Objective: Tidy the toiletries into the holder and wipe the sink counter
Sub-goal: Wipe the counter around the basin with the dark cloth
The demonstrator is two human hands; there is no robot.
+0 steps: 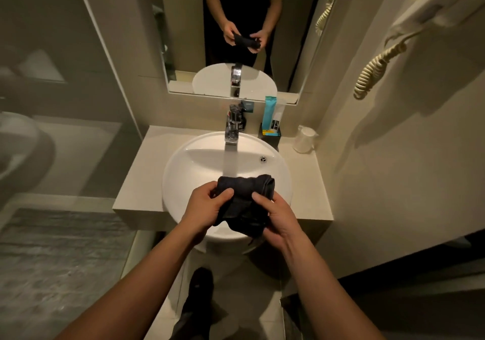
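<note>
1. Left hand (207, 206): I am closing it on the near-left end of the dark cloth (244, 198), thumb pressing on top, fingers curling under.

2. Right hand (273, 216): I am closing it on the near-right part of the same cloth, thumb on top; a loose tail is hanging below my palm.

3. Dark cloth: bunched and rolled between both hands, over the front of the basin (199, 161). Its far edge is sitting under the stream of water (230, 160).

4. Method, as I judge it: I am wetting the cloth for wiping. I should be turning the roll so the water is reaching every fold, then wringing hard over the basin so nothing is dripping on the counter (147, 169).

5. Tap (232, 127): just beyond my fingertips, running. It wants shutting off before wiping.

6. Holder (271, 133): beyond my right hand, against the back wall, with the toiletries (271, 115) standing upright in it.

7. White jug (304, 139): farther right of the holder; I should be wiping around it or lifting it.
</note>
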